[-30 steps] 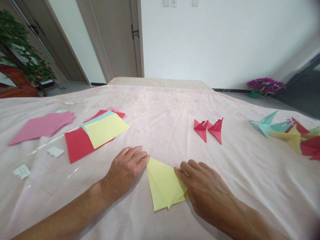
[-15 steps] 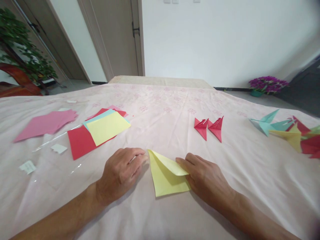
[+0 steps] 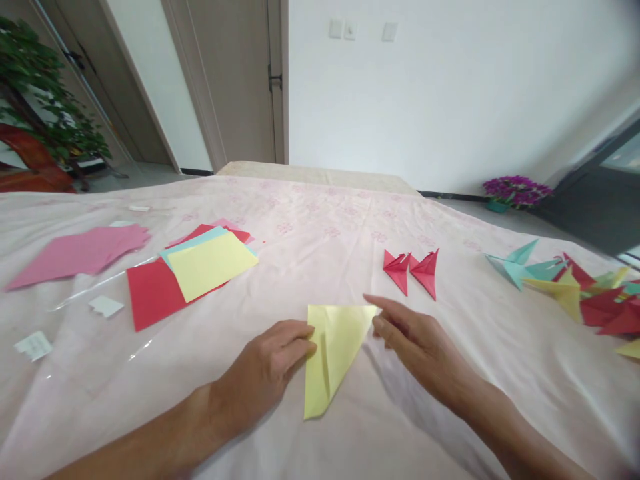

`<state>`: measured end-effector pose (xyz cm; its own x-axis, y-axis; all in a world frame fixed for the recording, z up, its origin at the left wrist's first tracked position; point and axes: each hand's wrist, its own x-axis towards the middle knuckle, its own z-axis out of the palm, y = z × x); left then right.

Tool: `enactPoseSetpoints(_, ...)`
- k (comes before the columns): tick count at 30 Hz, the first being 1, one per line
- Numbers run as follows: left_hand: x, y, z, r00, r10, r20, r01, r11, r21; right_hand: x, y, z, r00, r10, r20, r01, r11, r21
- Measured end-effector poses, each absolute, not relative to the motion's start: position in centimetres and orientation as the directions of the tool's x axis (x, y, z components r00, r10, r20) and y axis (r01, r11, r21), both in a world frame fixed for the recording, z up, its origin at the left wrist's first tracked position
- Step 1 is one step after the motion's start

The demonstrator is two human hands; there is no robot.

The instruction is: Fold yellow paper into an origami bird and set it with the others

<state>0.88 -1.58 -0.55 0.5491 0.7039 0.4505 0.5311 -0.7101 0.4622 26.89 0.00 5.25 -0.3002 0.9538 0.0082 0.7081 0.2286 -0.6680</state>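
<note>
A pale tablecloth (image 3: 320, 267) with a pink flower print covers the surface; behind it are a white wall (image 3: 450, 100) with three wall plates (image 3: 350, 30) and a door (image 3: 235, 100). One folded yellow paper (image 3: 340, 340) lies in front of the person, its right side slanting to a narrow lower end. The left hand (image 3: 273, 363) has thumb and fingers closed on its left edge. The right hand (image 3: 420, 340) is at the upper right corner, forefinger stretched out and thumb beside the paper; whether they pinch it, I cannot tell.

Just beyond, two red folded birds (image 3: 399, 270) stand side by side. To the left, one yellow sheet (image 3: 213, 267) tops a teal sheet (image 3: 205, 239) and red sheets (image 3: 153, 293). Farther left is a fan of pink sheets (image 3: 80, 253), too overlapped to count. Two white slips (image 3: 107, 305) lie nearer the person; one carries small print, unreadable here. At the far right, a cluster of folded birds (image 3: 603, 307) in teal, yellow and red overlaps too much to count. Beyond sits one pot of purple flowers (image 3: 520, 190).
</note>
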Motion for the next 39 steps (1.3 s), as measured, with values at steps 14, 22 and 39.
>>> enactPoseSetpoints(14, 3.4, -5.5, 1.3, 0.55, 0.76, 0.346, 0.684, -0.647, 0.336, 28.8, 2.6, 2.8, -0.465, 0.885, 0.021, 0.674, 0.37, -0.639)
enactPoseSetpoints(22, 2.7, -4.7, 1.0, 0.485, 0.808, 0.334, 0.735, -0.584, 0.344, 29.1, 3.2, 2.2, -0.534, 0.835, 0.131, 0.66, 0.509, -0.552)
enactPoseSetpoints(39, 0.4, -3.1, 0.9, 0.443, 0.858, 0.258, 0.817, -0.506, 0.278, 26.8, 1.4, 1.6, -0.417, 0.905, 0.086, 0.849, 0.421, -0.32)
